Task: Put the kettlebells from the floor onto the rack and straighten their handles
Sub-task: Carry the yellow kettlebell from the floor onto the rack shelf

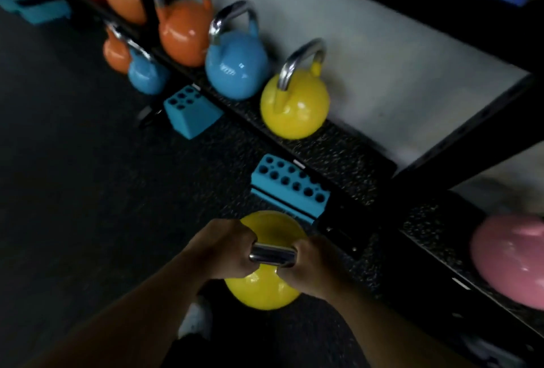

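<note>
Gripping the chrome handle (272,254) of a glossy yellow kettlebell (262,289), left hand (226,250) and right hand (312,267) wrapped at either end; bar running left to right, bell hanging below, above dark floor (73,176) beside the rack (347,158). Underside hidden. Farther along the shelf, yellow (294,105), blue (237,69), orange (182,32) bells upright, handles skewed; pink one (512,258) blurred, cut off.

Dim rm: dark speckled rubber floor (73,161), pale wall (368,58), teal foam blocks (290,188) on floor.
</note>
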`<state>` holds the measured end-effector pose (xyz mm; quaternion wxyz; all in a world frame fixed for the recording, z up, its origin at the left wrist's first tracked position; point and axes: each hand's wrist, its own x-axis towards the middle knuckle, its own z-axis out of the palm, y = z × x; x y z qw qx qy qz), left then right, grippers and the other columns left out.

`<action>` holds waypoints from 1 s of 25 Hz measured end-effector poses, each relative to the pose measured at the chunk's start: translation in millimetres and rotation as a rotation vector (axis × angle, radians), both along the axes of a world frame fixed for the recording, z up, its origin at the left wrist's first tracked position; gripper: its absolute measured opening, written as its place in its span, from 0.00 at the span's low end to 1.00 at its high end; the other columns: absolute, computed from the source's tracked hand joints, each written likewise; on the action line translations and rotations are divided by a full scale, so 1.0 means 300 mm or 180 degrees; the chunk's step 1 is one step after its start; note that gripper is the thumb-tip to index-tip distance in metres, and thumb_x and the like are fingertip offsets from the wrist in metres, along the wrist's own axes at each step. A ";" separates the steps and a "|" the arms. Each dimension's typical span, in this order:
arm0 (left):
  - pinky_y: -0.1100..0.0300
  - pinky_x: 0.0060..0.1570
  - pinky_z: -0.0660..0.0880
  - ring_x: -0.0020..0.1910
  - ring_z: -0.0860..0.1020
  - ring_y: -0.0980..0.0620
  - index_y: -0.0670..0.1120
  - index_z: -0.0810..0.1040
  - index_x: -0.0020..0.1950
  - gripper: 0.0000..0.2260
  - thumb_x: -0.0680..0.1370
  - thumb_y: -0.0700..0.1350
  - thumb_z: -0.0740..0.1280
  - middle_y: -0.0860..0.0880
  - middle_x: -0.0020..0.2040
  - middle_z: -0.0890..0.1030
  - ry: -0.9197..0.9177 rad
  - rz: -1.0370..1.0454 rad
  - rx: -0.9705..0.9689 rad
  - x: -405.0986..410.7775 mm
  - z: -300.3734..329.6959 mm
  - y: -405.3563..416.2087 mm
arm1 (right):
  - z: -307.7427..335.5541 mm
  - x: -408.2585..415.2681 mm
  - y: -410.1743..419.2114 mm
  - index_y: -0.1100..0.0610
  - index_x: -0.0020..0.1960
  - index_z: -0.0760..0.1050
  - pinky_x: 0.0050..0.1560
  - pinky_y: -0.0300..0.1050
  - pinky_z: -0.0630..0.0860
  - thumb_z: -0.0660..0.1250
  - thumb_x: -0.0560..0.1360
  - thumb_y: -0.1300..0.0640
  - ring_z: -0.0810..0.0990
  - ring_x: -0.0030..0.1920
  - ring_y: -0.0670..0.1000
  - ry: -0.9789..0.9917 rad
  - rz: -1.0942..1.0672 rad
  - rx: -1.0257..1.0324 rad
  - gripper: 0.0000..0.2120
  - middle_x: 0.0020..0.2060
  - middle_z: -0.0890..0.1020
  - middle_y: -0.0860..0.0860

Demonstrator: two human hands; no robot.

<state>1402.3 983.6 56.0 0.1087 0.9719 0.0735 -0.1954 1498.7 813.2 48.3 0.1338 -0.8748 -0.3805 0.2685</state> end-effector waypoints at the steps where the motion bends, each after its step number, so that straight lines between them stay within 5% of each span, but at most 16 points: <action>1: 0.54 0.46 0.76 0.50 0.82 0.44 0.49 0.81 0.50 0.16 0.71 0.58 0.65 0.46 0.48 0.84 -0.0095 -0.0094 0.0020 0.072 0.029 0.017 | 0.033 0.054 0.011 0.54 0.37 0.76 0.31 0.46 0.69 0.70 0.66 0.47 0.82 0.40 0.57 -0.0148 -0.0045 0.0015 0.10 0.30 0.77 0.53; 4: 0.55 0.44 0.75 0.48 0.82 0.44 0.48 0.82 0.49 0.15 0.71 0.57 0.66 0.45 0.47 0.85 -0.0365 -0.0494 0.0065 0.316 0.117 0.078 | 0.127 0.226 0.035 0.54 0.41 0.80 0.38 0.46 0.77 0.69 0.66 0.43 0.83 0.43 0.56 -0.0638 -0.0466 0.0041 0.15 0.39 0.84 0.54; 9: 0.57 0.39 0.71 0.47 0.82 0.42 0.47 0.81 0.45 0.14 0.70 0.56 0.68 0.45 0.46 0.84 -0.0660 -0.0992 0.0078 0.658 0.230 0.137 | 0.201 0.462 0.051 0.58 0.36 0.80 0.32 0.44 0.74 0.66 0.62 0.45 0.83 0.34 0.60 -0.1067 -0.1067 0.0450 0.16 0.31 0.83 0.57; 13: 0.58 0.38 0.68 0.46 0.81 0.43 0.48 0.82 0.46 0.12 0.71 0.55 0.69 0.44 0.46 0.83 -0.0764 -0.1294 0.0077 0.908 0.279 0.141 | 0.209 0.638 0.060 0.58 0.42 0.82 0.36 0.42 0.70 0.66 0.65 0.47 0.83 0.42 0.61 -0.1237 -0.1510 0.0441 0.16 0.38 0.84 0.59; 17: 0.57 0.35 0.68 0.40 0.79 0.44 0.47 0.81 0.47 0.09 0.73 0.51 0.68 0.44 0.46 0.84 -0.0780 -0.1303 -0.0008 1.035 0.233 0.091 | 0.195 0.737 0.030 0.55 0.48 0.82 0.37 0.38 0.69 0.68 0.68 0.50 0.82 0.41 0.56 -0.0972 -0.1848 0.0361 0.12 0.43 0.84 0.57; 21: 0.54 0.40 0.72 0.50 0.81 0.39 0.46 0.81 0.51 0.10 0.73 0.50 0.69 0.42 0.50 0.83 -0.0942 -0.1255 -0.0166 1.131 0.186 0.054 | 0.181 0.790 0.016 0.57 0.50 0.82 0.29 0.32 0.62 0.69 0.71 0.54 0.76 0.38 0.50 -0.0891 -0.2112 0.0446 0.10 0.38 0.77 0.51; 25: 0.49 0.45 0.78 0.48 0.81 0.38 0.46 0.81 0.47 0.09 0.70 0.49 0.71 0.41 0.47 0.83 -0.1073 -0.1163 -0.0361 1.231 0.157 0.047 | 0.175 0.846 0.006 0.57 0.50 0.81 0.25 0.33 0.63 0.70 0.72 0.55 0.76 0.33 0.50 -0.0938 -0.2296 0.0526 0.09 0.36 0.78 0.51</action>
